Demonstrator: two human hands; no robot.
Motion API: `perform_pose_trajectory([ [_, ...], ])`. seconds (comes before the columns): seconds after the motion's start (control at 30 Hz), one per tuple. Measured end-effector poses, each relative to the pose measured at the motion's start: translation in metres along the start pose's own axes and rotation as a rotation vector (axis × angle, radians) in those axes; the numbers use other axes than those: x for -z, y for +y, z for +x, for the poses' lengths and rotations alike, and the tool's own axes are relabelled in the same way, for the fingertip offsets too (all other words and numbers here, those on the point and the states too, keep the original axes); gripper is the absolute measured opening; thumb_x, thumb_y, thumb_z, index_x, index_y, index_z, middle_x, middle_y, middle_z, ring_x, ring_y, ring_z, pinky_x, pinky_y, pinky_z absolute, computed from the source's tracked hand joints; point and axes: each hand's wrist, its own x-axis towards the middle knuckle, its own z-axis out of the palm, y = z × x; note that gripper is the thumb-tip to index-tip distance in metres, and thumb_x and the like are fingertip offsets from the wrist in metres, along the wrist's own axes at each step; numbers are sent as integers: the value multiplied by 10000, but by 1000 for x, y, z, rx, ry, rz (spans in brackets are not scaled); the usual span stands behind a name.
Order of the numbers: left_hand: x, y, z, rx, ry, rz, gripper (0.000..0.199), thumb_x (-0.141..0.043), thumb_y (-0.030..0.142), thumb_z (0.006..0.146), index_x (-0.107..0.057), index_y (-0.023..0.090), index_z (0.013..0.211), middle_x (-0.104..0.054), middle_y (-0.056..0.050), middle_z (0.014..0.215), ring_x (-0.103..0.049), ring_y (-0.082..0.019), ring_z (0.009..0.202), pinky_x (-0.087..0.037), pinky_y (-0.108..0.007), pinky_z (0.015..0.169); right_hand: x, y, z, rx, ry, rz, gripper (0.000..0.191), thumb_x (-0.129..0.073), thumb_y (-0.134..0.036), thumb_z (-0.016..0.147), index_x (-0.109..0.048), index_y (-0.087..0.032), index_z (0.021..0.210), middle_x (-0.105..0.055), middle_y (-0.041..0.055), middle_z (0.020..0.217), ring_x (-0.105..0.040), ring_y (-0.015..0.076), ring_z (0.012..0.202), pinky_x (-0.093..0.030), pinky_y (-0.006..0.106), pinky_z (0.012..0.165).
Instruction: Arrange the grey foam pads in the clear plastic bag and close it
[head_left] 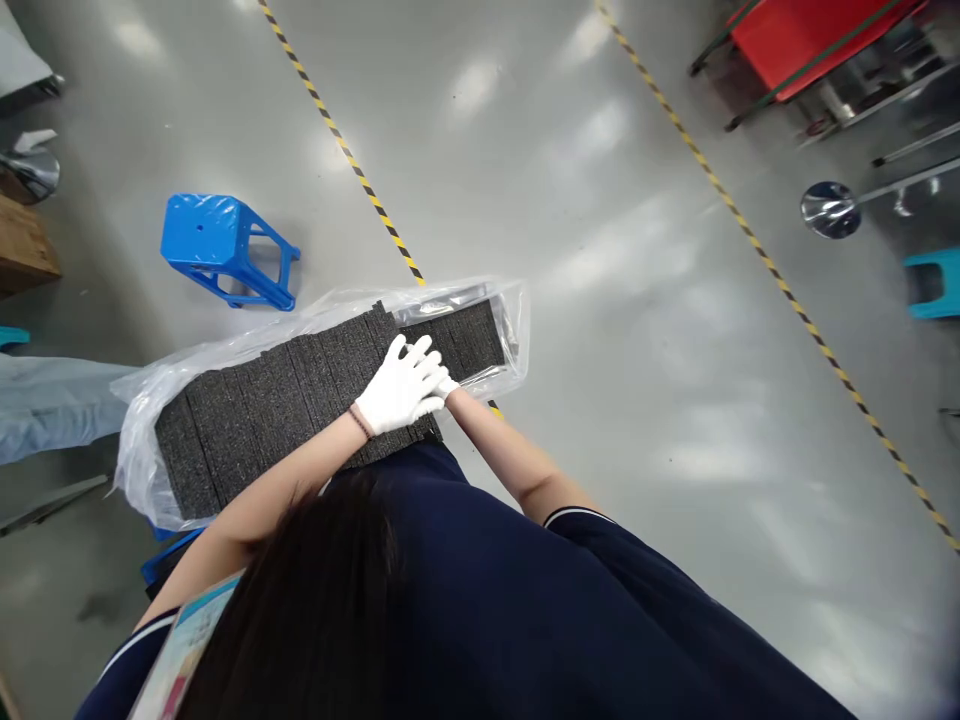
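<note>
A long row of dark grey foam-like strips [255,420] stands packed side by side in a clear plastic bag [150,400]. My left hand [401,388], in a white glove, rests over the right part of the row with its fingers stretched and spread. Just to its right is my right hand [448,386], also gloved in white. Most of it is hidden beneath my left hand, so its fingers do not show. A lower group of the dark strips [472,338] lies beyond my hands at the bag's right end.
A blue plastic stool [206,240] stands on the grey floor beyond the bag. Yellow-black tape lines [360,175] cross the floor. At the left is a person's pale blue trouser leg [60,405]. A red cart [802,45] and a round metal stool base [831,210] are at the right.
</note>
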Motion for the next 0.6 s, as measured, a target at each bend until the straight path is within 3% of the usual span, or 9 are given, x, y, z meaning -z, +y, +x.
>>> perform_pose_trajectory([
  [0.1,-28,-6,22,1,-55,-7,441,-447,494,1029,-764,189,1063,-731,-130,1123,-438,-393,1398,-215,-678,1187,12,-46,14,192,46,-610,465,-625,-316,870,-687,-286,1330,-559,-1,1515,-299,208,1556,-148,415,1325],
  [0.17,-34,-11,17,8,-60,-19,431,-452,448,1030,-780,191,919,-736,-123,979,-461,-388,1372,-203,-679,1191,28,-86,25,404,195,-1081,476,-570,-286,909,-666,-180,1362,-493,80,1569,-286,231,1552,-118,404,1321],
  [0.23,-33,-13,10,7,-59,-32,424,-462,434,1026,-783,195,886,-731,-126,973,-475,-383,1353,-208,-676,1191,48,-125,35,560,372,-1451,505,-469,-284,961,-618,-120,1415,-471,145,1571,-314,266,1531,-163,435,1303],
  [0.33,-31,-11,5,23,-74,-37,438,-455,465,1024,-786,202,910,-726,-129,1016,-486,-380,1335,-212,-676,1192,75,-171,45,565,564,-1603,561,-360,-286,1002,-523,-81,1497,-459,200,1558,-378,322,1483,-249,501,1258],
  [0.4,-33,-9,6,35,-89,-34,403,-465,437,1020,-784,207,933,-727,-126,1044,-477,-379,1344,-206,-680,1194,87,-192,51,516,625,-1668,575,-335,-285,1006,-502,-74,1514,-503,224,1513,-458,348,1420,-317,526,1213],
  [0.6,-35,-11,9,47,-129,-20,428,-432,446,1032,-775,203,955,-724,-120,1052,-456,-381,1369,-192,-689,1197,108,-228,68,342,501,-1832,530,-438,-328,993,-588,-164,1474,-650,175,1372,-604,333,1272,-440,467,1122],
])
